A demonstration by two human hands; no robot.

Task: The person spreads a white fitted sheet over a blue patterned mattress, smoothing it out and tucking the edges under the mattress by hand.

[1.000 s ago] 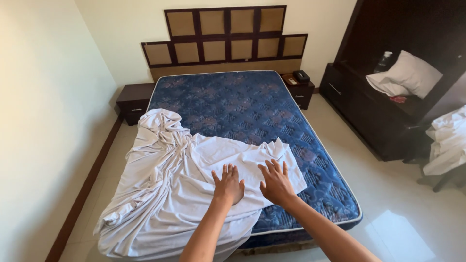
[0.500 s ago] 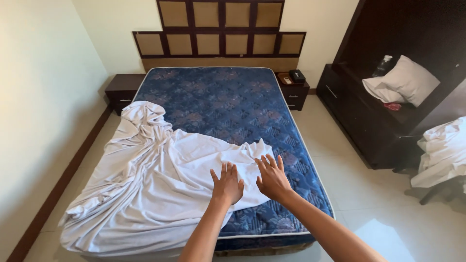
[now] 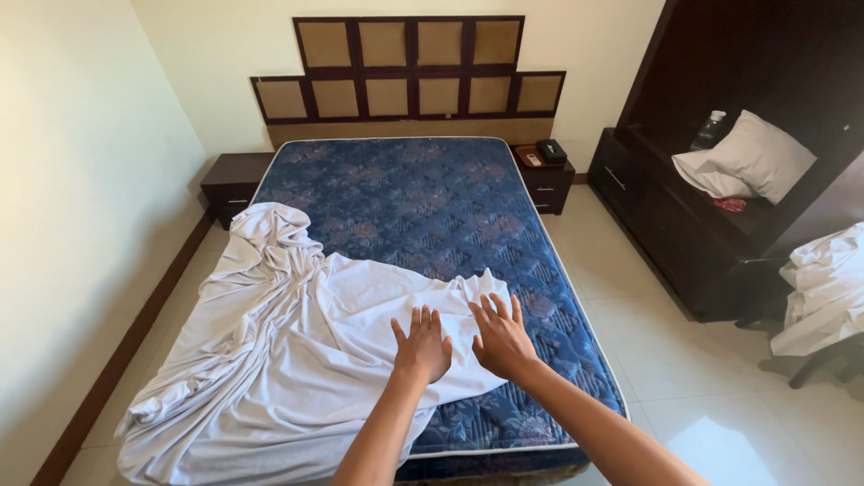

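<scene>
A crumpled white sheet (image 3: 270,351) lies over the near left part of a blue patterned mattress (image 3: 414,198). My left hand (image 3: 421,345) rests flat on the sheet with fingers spread. Beside it, my right hand (image 3: 499,335) lies palm down on the sheet's right edge, fingers apart. Neither hand grips the cloth. The sheet hangs off the mattress's left side toward the floor.
A dark wooden headboard (image 3: 409,67) stands at the back, with a nightstand (image 3: 236,184) on the left and another (image 3: 544,175) on the right. A dark cabinet (image 3: 684,225) at the right holds a white pillow (image 3: 747,160) and a bottle (image 3: 709,130). White linen (image 3: 828,288) lies on a chair.
Both hands have stayed flat on the sheet. The view has shifted, so the bed sits more centrally and the headboard shows fully. The sheet looks slightly more spread.
</scene>
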